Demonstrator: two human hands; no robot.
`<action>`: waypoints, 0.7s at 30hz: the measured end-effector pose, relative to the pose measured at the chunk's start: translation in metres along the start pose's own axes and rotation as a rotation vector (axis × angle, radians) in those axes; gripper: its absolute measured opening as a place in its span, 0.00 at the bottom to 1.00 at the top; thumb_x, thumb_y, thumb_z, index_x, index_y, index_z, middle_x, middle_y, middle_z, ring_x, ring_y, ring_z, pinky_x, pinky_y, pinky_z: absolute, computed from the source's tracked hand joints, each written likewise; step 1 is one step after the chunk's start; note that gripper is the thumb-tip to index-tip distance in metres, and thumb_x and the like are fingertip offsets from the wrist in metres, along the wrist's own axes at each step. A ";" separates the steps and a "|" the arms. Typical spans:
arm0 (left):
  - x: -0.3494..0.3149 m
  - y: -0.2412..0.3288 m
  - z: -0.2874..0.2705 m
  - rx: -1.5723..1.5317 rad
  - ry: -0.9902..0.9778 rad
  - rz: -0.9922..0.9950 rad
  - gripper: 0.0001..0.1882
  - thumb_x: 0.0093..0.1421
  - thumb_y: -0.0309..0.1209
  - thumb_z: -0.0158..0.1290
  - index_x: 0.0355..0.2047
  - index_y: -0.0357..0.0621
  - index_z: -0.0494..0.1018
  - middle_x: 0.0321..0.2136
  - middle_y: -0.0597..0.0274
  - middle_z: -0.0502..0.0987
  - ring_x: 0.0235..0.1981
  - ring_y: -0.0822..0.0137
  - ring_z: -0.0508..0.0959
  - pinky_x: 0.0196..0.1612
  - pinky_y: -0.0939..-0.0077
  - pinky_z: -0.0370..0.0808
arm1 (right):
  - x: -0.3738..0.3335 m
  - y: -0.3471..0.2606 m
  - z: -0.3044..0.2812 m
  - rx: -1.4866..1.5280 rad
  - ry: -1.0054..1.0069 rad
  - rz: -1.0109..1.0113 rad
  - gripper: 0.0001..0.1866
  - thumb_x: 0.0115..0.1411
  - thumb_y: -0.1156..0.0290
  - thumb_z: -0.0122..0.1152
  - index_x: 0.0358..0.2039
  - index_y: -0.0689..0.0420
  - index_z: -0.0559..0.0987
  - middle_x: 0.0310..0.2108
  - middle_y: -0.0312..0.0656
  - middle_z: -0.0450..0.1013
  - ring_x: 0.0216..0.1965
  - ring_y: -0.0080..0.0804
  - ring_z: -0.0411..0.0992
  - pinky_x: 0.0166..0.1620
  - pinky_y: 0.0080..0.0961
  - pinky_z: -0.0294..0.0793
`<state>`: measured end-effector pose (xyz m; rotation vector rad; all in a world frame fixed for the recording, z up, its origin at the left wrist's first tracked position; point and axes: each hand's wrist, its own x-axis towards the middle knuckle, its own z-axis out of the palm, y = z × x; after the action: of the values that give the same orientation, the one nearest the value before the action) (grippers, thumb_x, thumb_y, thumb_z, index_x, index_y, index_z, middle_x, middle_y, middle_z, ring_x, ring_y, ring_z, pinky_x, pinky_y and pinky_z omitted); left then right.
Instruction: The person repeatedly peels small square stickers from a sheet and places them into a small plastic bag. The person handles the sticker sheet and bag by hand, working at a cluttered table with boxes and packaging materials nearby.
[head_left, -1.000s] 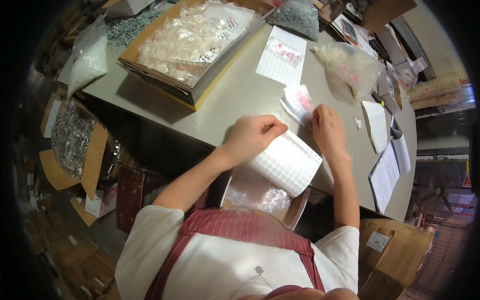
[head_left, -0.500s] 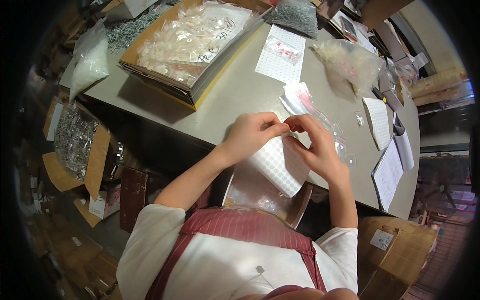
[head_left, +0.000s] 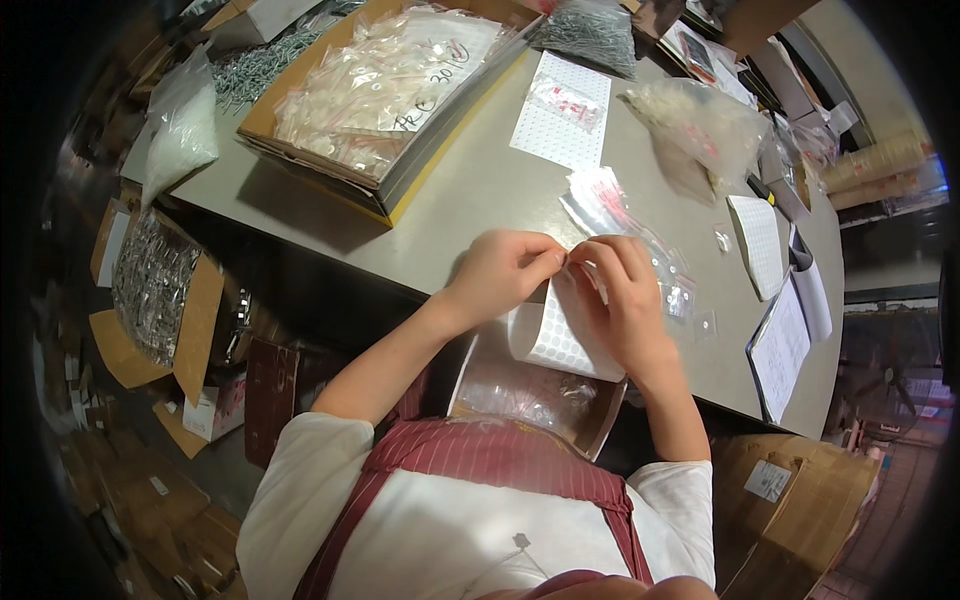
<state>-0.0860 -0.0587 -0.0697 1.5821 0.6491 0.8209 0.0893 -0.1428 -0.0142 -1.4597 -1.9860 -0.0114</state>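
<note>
A white sheet of round grey-white dots, apparently stickers [head_left: 572, 335], hangs over the table's near edge, its lower left side curling over. My left hand [head_left: 508, 270] pinches at the sheet's top end, thumb against forefinger. My right hand [head_left: 622, 300] meets it there, fingers bent and closed at the sheet's upper right side. The fingertips of both hands nearly touch, and whatever small thing lies between them is hidden. Just beyond my right hand, a row of small clear zip bags [head_left: 640, 240] lies overlapped on the table.
Below the sheet is an open drawer-like box [head_left: 612, 415] with clear plastic inside. A carton of filled small bags [head_left: 370, 190] stands at the far left. A dotted sheet [head_left: 540, 140], a large plastic bag [head_left: 700, 125] and a clipboard [head_left: 780, 355] lie on the table [head_left: 440, 225].
The dotted sheet has swung and its lower end now curls leftward. My right hand has turned slightly, its fingers more closed; my left hand stays nearly in place.
</note>
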 end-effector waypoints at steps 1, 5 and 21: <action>0.001 -0.001 0.000 -0.001 -0.001 0.005 0.12 0.68 0.35 0.57 0.39 0.37 0.84 0.26 0.55 0.83 0.26 0.66 0.80 0.35 0.71 0.76 | -0.001 -0.001 0.002 0.013 0.002 -0.006 0.14 0.53 0.86 0.69 0.40 0.61 0.80 0.41 0.46 0.76 0.43 0.44 0.75 0.45 0.38 0.76; 0.001 0.005 -0.004 0.099 -0.020 -0.064 0.11 0.70 0.31 0.58 0.39 0.32 0.82 0.25 0.71 0.80 0.29 0.82 0.74 0.33 0.81 0.72 | -0.003 0.003 -0.005 0.119 0.046 0.025 0.14 0.52 0.86 0.70 0.39 0.61 0.80 0.43 0.47 0.77 0.43 0.45 0.75 0.49 0.36 0.75; -0.002 0.010 0.003 0.217 0.047 0.016 0.11 0.69 0.33 0.59 0.38 0.35 0.82 0.20 0.61 0.77 0.22 0.78 0.73 0.28 0.76 0.70 | -0.055 0.098 -0.045 0.199 0.090 0.608 0.05 0.69 0.78 0.60 0.41 0.68 0.78 0.45 0.42 0.81 0.41 0.23 0.76 0.49 0.24 0.76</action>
<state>-0.0849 -0.0636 -0.0600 1.7698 0.7817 0.8238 0.2039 -0.1700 -0.0429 -1.8283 -1.3623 0.3652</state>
